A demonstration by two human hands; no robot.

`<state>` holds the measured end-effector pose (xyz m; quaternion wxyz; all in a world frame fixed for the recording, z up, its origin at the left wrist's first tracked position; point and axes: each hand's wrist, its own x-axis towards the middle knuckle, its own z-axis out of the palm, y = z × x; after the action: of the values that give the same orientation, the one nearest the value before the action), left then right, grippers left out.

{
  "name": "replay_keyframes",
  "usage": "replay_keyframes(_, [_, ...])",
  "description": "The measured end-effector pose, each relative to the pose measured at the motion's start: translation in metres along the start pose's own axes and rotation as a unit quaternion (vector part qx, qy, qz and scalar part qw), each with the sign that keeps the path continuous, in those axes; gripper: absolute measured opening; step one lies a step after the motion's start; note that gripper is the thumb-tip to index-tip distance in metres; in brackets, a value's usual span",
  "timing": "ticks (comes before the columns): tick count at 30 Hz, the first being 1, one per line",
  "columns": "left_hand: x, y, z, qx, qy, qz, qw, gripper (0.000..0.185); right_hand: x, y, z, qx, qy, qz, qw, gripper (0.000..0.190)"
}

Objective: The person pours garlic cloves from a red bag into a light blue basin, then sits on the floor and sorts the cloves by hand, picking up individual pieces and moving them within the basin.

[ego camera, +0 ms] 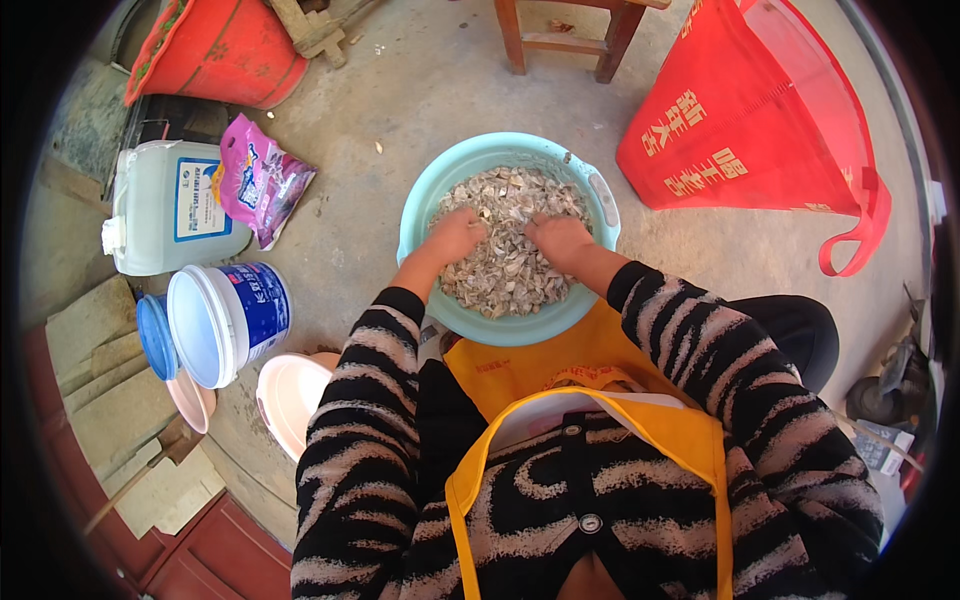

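A light-blue plastic basin [427,176] stands before me, close to my knees. Inside it is a heap of pale, dry, papery pieces [506,281] that look like husks or seed pods. My left hand [457,234] is at the left side of the heap, fingers curled down into it. Opposite, my right hand [559,240] touches the heap with its fingers bent inward, a short gap from the left. The fingertips of both hands are partly hidden, so I cannot tell whether they pinch any pieces. A yellow-orange apron [517,375] covers my lap below the basin.
To the right stands a red bag [720,127] with printed writing. A wooden stool [562,43] is beyond the basin. On the left are a red bucket [225,52], a clear jug [142,210], a purple packet [259,180], a white-and-blue pail [225,319] and a pale pink basin [289,390].
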<state>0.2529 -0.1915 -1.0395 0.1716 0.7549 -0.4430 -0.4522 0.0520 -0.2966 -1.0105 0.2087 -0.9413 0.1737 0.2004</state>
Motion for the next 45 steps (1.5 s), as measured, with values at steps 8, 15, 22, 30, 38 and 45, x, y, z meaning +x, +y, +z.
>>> replay_keyframes(8, [-0.001,0.004,0.012,-0.024,-0.015,0.116,0.993,0.017,0.006,-0.012,0.014,-0.047,0.028,-0.01,0.998,0.026])
replay_keyframes(15, [-0.007,0.016,0.066,0.249,-0.04,0.087,0.964,0.019,0.009,0.019,0.004,0.326,0.072,0.113,0.936,0.028])
replay_keyframes(22, [0.001,0.011,0.043,0.072,-0.037,0.112,0.99,0.017,-0.009,0.042,-0.045,0.845,-0.031,0.068,0.529,0.03])
replay_keyframes(30, [-0.013,0.022,-0.014,-0.356,-0.233,-0.124,0.897,0.018,0.011,0.02,-0.001,0.319,0.018,0.046,0.946,0.017])
replay_keyframes(38, [-0.011,0.033,0.01,-0.411,-0.226,-0.071,0.88,0.015,0.002,-0.014,0.033,-0.032,0.003,0.008,0.999,0.013])
replay_keyframes(45, [-0.001,0.014,0.059,0.137,-0.004,0.135,0.981,0.023,0.004,0.02,0.028,0.215,0.062,0.027,0.974,0.015])
